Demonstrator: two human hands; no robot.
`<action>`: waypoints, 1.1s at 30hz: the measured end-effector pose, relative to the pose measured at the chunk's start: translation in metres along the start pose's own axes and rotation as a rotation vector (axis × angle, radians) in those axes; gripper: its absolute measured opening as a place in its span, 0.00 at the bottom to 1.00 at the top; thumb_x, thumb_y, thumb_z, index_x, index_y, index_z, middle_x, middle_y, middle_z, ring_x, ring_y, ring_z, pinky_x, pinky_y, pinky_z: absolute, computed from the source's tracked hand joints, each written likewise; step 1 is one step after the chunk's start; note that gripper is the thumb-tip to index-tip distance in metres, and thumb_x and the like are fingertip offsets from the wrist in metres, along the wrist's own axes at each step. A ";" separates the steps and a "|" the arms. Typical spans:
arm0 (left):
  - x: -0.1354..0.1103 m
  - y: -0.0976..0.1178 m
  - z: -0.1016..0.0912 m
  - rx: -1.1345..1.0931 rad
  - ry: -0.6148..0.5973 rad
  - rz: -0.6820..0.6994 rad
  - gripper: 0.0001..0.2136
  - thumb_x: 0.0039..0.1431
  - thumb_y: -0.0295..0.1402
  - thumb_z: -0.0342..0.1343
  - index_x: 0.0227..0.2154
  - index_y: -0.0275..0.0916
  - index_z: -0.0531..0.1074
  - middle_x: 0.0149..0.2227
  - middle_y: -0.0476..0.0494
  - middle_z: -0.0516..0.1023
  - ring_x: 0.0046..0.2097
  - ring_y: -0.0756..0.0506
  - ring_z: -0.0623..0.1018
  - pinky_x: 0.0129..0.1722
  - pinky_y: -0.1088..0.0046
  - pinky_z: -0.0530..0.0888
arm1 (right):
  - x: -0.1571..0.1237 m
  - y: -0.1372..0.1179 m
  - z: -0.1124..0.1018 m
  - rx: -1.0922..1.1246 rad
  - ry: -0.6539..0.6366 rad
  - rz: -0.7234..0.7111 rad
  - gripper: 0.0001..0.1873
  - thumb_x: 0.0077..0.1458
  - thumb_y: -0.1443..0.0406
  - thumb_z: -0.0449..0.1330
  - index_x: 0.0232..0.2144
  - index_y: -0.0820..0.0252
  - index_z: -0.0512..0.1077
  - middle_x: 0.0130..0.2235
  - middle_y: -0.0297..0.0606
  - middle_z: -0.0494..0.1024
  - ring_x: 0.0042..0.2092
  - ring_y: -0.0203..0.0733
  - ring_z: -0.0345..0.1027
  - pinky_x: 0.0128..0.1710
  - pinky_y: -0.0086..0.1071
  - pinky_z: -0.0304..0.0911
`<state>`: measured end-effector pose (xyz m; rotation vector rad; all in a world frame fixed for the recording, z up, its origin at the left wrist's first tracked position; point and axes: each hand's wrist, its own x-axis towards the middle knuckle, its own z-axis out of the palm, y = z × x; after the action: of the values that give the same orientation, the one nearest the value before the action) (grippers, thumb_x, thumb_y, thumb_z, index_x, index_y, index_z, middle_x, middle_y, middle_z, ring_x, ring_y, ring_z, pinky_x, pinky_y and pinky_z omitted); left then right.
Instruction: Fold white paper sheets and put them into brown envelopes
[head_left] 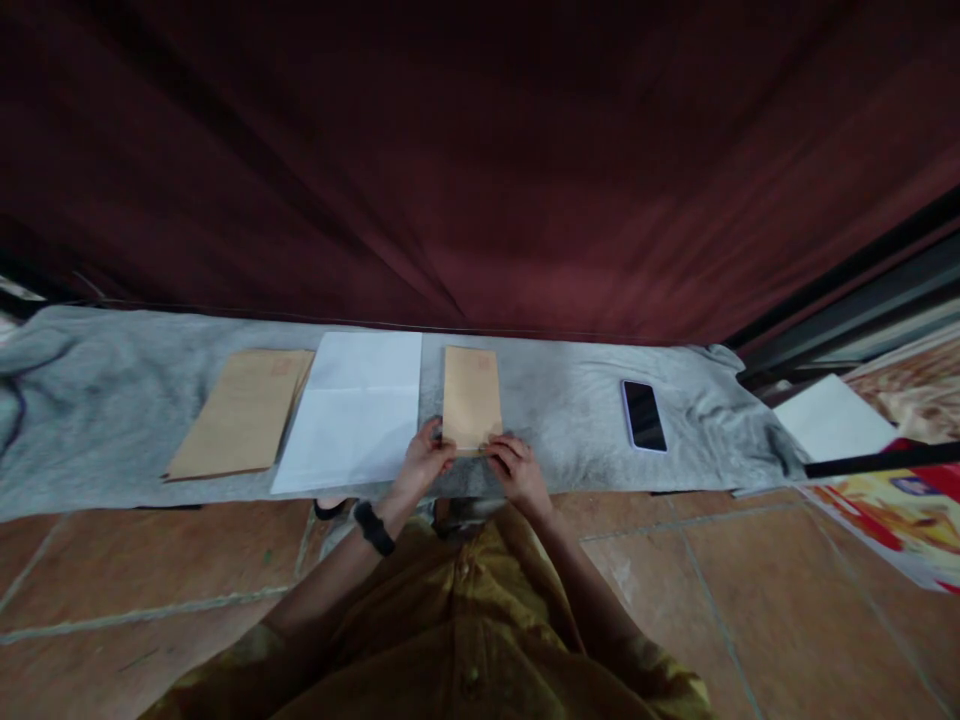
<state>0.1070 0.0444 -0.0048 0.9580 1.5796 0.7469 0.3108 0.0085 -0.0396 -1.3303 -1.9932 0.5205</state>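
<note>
A small brown paper envelope point(471, 395) lies upright in front of me on the grey cloth, a faint red printed mark near its top right. My left hand point(429, 455) pinches its lower left corner, and a dark band circles that wrist. At the lower right corner, the fingers of my right hand point(514, 465) close on the edge. Left of the envelope is a stack of white paper sheets point(360, 410) with a crease across the top one. Beyond that, several larger brown envelopes point(240, 415) rest in a slightly fanned pile.
A phone point(645, 416) with a dark screen lies to the right on the grey cloth point(562, 400). A dark red curtain point(480, 200) hangs behind. At far right are a white sheet point(836, 420) and a colourful printed package point(900, 520). Tiled floor point(675, 600) shows below.
</note>
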 end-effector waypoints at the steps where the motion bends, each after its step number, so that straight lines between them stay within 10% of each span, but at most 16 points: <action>1: -0.004 -0.003 -0.001 0.078 0.046 0.056 0.30 0.53 0.30 0.60 0.60 0.38 0.62 0.24 0.56 0.72 0.23 0.50 0.72 0.25 0.75 0.69 | -0.001 0.001 0.001 -0.011 0.008 0.005 0.12 0.66 0.64 0.56 0.49 0.51 0.76 0.51 0.40 0.77 0.54 0.44 0.70 0.56 0.41 0.65; 5: -0.032 -0.014 -0.001 0.574 0.279 0.521 0.24 0.63 0.34 0.53 0.62 0.39 0.63 0.43 0.40 0.76 0.43 0.41 0.78 0.43 0.64 0.76 | -0.004 0.002 0.006 -0.034 0.050 0.035 0.11 0.67 0.64 0.55 0.46 0.52 0.77 0.50 0.41 0.77 0.53 0.44 0.70 0.55 0.40 0.65; 10: -0.048 -0.024 0.009 0.924 0.193 0.837 0.20 0.65 0.28 0.48 0.59 0.39 0.67 0.55 0.34 0.72 0.57 0.37 0.72 0.57 0.56 0.71 | -0.003 -0.002 0.004 -0.040 0.024 0.045 0.11 0.67 0.64 0.55 0.48 0.54 0.76 0.51 0.41 0.77 0.54 0.45 0.69 0.56 0.41 0.65; 33: -0.023 -0.024 0.000 1.034 0.095 0.831 0.18 0.64 0.23 0.46 0.54 0.37 0.72 0.51 0.36 0.78 0.51 0.38 0.76 0.53 0.60 0.73 | 0.008 0.010 -0.004 -0.055 -0.030 0.067 0.12 0.68 0.65 0.52 0.44 0.56 0.76 0.45 0.42 0.77 0.49 0.45 0.70 0.52 0.41 0.66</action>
<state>0.1045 0.0125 -0.0142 2.4509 1.6206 0.4654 0.3185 0.0193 -0.0404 -1.4353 -2.0061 0.5225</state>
